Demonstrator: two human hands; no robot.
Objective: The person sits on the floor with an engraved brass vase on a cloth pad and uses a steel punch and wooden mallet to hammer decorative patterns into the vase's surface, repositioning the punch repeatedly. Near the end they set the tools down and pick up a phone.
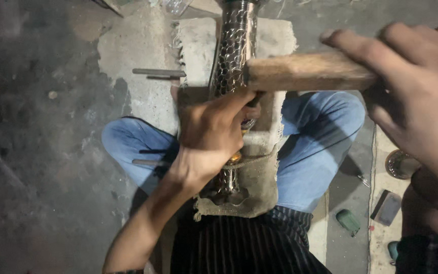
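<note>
We found the right hand (422, 96) wrapped around a wooden mallet handle (307, 71), raised near the camera. The left hand (214, 129) was closed on a small tool (253, 101), its tip against a patterned metal tube (234, 45) lying along a cloth pad (259, 167) over the lap. In our judgement, good work called for a steady tool and square blows. The tube lay directly under the left hand.
</note>
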